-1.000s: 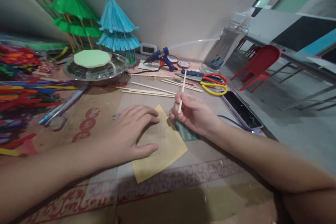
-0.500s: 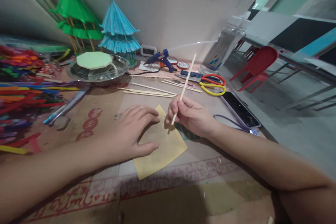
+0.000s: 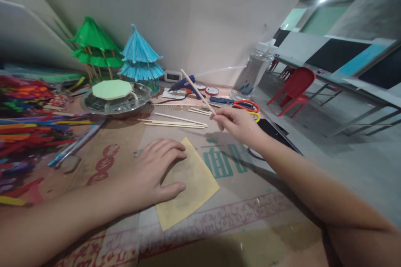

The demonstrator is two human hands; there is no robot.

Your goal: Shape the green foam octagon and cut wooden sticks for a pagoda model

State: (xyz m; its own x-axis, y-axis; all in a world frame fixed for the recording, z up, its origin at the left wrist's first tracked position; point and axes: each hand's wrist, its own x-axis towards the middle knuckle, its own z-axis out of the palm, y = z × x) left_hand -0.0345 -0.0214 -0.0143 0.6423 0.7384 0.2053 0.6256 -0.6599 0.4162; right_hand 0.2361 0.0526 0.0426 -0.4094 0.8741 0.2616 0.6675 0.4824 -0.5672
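Between the fingertips of my right hand (image 3: 236, 124) is one end of a thin wooden stick (image 3: 197, 91), raised off the table and slanting up to the left. My left hand (image 3: 163, 167) lies with fingers spread over the left side of a yellow paper square (image 3: 191, 194), covering part of it. Several more wooden sticks (image 3: 175, 124) lie loosely side by side just beyond the paper. Behind the raised stick sits a blue hot glue gun (image 3: 183, 83), partly crossed by it.
Scissors (image 3: 246, 104), a phone (image 3: 275, 133) and a clear water bottle (image 3: 252, 73) stand along the right. A metal plate (image 3: 142, 102) holds a pale green octagon (image 3: 112, 89). Behind are green (image 3: 94, 35) and blue (image 3: 134, 48) paper-roofed models; colourful pipe cleaners (image 3: 21, 133) pile up left.
My right hand has moved away from the paper to the right and farther back, and the stick in it now tilts left. My left hand stays on the paper. The view has tilted slightly upward.
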